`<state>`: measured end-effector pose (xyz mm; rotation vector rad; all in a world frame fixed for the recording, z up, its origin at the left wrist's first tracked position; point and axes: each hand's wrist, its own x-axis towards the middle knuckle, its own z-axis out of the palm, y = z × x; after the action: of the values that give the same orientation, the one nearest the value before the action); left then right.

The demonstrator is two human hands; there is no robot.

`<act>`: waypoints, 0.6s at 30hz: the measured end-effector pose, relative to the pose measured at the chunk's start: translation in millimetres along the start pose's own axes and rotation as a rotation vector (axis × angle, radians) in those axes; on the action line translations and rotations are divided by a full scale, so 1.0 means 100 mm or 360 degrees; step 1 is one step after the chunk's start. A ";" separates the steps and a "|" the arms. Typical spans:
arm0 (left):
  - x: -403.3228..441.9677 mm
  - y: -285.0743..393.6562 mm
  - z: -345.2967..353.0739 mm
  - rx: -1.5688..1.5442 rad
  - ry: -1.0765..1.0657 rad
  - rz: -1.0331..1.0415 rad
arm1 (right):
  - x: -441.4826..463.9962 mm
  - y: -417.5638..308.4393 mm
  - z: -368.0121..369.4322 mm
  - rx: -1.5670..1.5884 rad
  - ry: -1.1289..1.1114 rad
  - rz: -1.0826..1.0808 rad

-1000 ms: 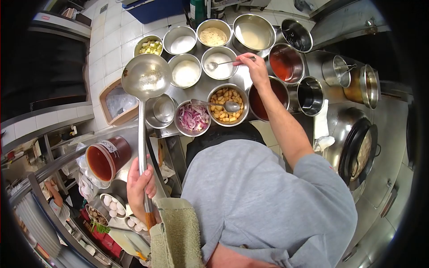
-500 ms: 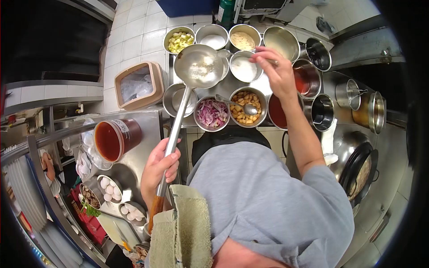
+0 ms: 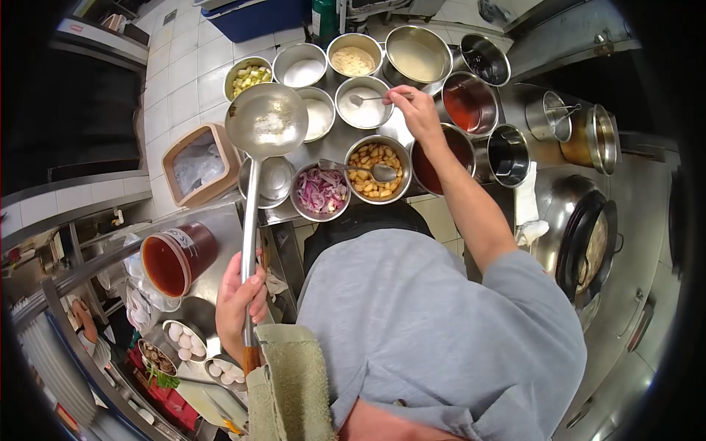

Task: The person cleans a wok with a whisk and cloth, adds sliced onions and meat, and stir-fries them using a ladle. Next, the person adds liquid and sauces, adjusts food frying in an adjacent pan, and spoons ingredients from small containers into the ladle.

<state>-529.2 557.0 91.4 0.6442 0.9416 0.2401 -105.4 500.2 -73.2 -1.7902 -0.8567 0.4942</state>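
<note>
My left hand [image 3: 241, 300] is wrapped round the long handle of a big steel ladle [image 3: 266, 117], whose bowl faces up with some whitish matter in it. My right hand [image 3: 416, 112] pinches a small spoon [image 3: 358, 100] by its handle. The spoon's tip is over or in a round metal pot of white powder [image 3: 363, 114]; whether it touches the powder I cannot tell. Partly behind the ladle's bowl stands another pot of white powder [image 3: 318, 116]. Nearer to me are pots of sliced red onion [image 3: 321, 191] and browned chunks [image 3: 373, 165], with a larger spoon [image 3: 383, 173] resting across them.
Further pots hold pale green chunks [image 3: 251, 76], beige paste [image 3: 353, 61] and red liquid [image 3: 466, 110]. On the left are a beige bin [image 3: 175, 175], a tub of red sauce [image 3: 176, 257] and bowls of eggs [image 3: 184, 339]. A wok [image 3: 560, 213] sits at right.
The spoon in my right hand has gone from beside the ladle's rim to the white powder pot. The ladle stays in my left hand. The whole view has shifted.
</note>
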 end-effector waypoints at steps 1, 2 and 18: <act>-0.01 0.01 -0.01 0.0022 0.0001 0.0014 | -0.01 0.00 0.01 0.0006 -0.0051 0.0064; -0.01 0.01 -0.02 0.0042 0.0004 0.0032 | -0.01 0.00 0.01 0.0014 -0.0105 0.0125; 0.02 0.07 -0.01 0.0104 0.0015 0.0032 | -0.06 -0.20 -0.20 -0.0343 -0.0249 -0.0376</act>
<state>-528.1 564.2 94.0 0.7135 0.9556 0.2313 -101.9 486.9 -47.8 -1.8300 -1.2535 0.4035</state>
